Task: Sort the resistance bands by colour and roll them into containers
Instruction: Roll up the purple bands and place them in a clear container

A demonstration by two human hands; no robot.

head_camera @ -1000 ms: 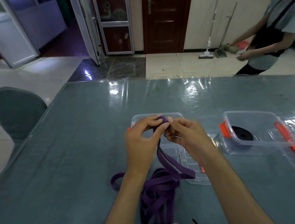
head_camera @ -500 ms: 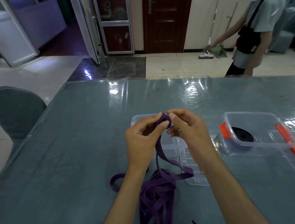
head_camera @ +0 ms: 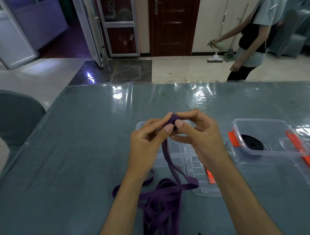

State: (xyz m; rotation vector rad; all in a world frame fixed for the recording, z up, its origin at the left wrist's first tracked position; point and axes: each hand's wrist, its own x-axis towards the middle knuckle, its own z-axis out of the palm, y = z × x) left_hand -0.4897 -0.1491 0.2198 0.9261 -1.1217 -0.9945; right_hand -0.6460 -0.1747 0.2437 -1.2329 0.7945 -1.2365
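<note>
Our left hand (head_camera: 147,144) and right hand (head_camera: 198,134) pinch the purple resistance band (head_camera: 170,164), rolling its end above a clear container (head_camera: 179,152).

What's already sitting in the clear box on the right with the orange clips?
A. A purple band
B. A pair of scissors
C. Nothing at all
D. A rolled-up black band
D: a rolled black band lies coiled on the floor of the right container, while the purple band is in the hands.
</note>
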